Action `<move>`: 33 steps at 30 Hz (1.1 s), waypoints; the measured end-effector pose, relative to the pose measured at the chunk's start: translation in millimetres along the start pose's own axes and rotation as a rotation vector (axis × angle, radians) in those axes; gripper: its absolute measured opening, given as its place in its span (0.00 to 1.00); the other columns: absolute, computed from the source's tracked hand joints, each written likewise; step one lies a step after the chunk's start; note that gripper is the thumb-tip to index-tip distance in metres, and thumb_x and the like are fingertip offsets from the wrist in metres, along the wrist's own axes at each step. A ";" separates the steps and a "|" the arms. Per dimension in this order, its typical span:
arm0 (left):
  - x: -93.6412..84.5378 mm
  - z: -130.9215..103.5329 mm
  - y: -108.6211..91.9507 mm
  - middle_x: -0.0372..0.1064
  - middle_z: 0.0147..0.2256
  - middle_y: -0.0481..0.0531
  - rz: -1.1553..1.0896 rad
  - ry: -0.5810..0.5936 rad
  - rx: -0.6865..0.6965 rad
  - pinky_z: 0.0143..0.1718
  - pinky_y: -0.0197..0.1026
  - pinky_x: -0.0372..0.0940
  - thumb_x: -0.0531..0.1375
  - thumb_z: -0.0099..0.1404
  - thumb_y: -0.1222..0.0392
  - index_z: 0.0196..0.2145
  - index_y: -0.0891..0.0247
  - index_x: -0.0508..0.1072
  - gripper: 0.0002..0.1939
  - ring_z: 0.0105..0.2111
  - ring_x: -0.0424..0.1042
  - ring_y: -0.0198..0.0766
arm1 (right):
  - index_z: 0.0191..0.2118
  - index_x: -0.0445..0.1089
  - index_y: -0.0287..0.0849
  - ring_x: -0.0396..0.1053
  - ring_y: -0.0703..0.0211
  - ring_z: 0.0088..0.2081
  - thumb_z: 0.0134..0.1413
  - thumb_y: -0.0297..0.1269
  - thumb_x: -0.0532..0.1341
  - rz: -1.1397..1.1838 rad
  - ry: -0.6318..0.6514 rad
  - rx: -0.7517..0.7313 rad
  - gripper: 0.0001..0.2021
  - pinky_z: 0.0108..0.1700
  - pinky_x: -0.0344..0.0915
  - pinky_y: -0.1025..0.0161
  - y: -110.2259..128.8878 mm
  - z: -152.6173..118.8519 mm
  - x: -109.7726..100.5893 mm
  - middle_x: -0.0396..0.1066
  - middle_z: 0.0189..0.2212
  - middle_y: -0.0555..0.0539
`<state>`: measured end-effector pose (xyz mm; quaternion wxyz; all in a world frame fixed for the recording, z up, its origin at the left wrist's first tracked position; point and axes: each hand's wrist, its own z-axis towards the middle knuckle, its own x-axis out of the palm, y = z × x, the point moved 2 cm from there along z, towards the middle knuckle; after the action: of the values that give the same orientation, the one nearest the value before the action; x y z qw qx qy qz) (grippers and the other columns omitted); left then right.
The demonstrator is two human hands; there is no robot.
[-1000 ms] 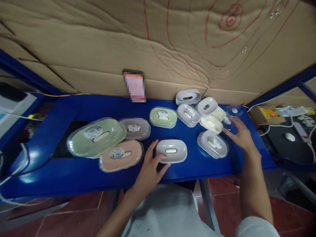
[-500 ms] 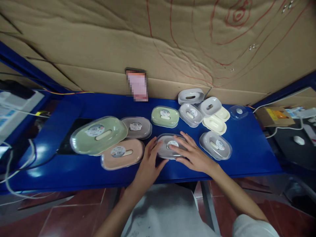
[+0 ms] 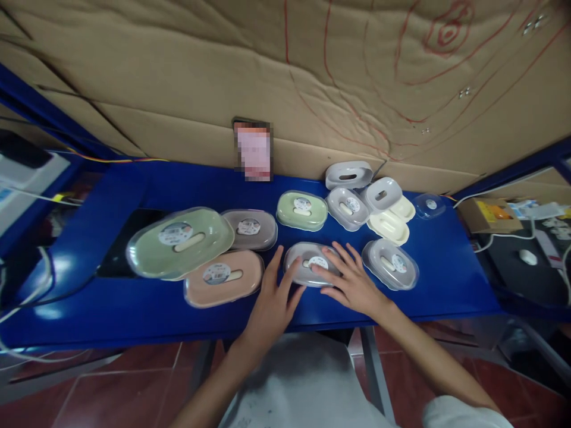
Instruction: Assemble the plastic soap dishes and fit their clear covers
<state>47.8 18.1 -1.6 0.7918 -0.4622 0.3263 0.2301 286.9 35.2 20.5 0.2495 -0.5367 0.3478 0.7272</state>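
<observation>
A grey oval box with a clear lid and round label (image 3: 307, 274) lies between my hands near the table's front edge. My left hand (image 3: 275, 292) is at its left side, fingers apart. Spread fingers of my right hand (image 3: 350, 276) rest over the right part of its lid. To the left, a large green lidded box (image 3: 200, 226) overlaps an orange one (image 3: 247, 266) and a grey one (image 3: 263, 232). A smaller green box (image 3: 316, 208) stands behind the middle. Another grey lidded box (image 3: 388, 276) lies right of my right hand.
On the blue table (image 3: 151, 318), grey pieces (image 3: 362, 172) and cream trays (image 3: 395, 230) cluster at the back right, beside a clear lid (image 3: 423, 209). A phone (image 3: 254, 151) leans on the cardboard wall (image 3: 178, 77). A carton (image 3: 479, 214) stands far right.
The view has shifted slightly. My left hand's fingers have spread a little wider and come off the grey box's left end. My right hand remains over the lid.
</observation>
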 end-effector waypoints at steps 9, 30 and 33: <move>3.3 -4.2 -21.1 0.77 0.52 0.58 0.043 0.009 0.213 0.54 0.51 0.72 0.57 0.77 0.64 0.58 0.59 0.75 0.15 0.50 0.78 0.47 | 0.75 0.60 0.55 0.67 0.45 0.68 0.78 0.43 0.52 -0.021 -0.123 0.264 0.25 0.70 0.63 0.40 -38.9 41.3 -45.1 0.70 0.67 0.46; 40.2 25.4 -76.0 0.54 0.75 0.60 0.170 0.318 0.528 0.70 0.64 0.61 0.59 0.77 0.61 0.65 0.58 0.71 0.21 0.74 0.57 0.54 | 0.72 0.63 0.46 0.60 0.38 0.72 0.78 0.51 0.50 -0.197 -0.305 0.663 0.26 0.72 0.51 0.28 -105.6 -94.6 -40.1 0.69 0.67 0.37; 46.7 33.4 -76.4 0.48 0.77 0.62 0.193 0.314 0.528 0.72 0.64 0.58 0.60 0.77 0.59 0.70 0.58 0.65 0.27 0.76 0.52 0.55 | 0.66 0.71 0.45 0.69 0.36 0.61 0.76 0.50 0.54 -0.309 -0.299 0.711 0.23 0.68 0.56 0.30 -102.8 -127.1 -36.2 0.77 0.56 0.35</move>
<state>140.6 14.8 20.7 0.7987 -0.2377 0.5354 0.1377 450.5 2.4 7.4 0.5731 -0.3514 0.4526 0.5858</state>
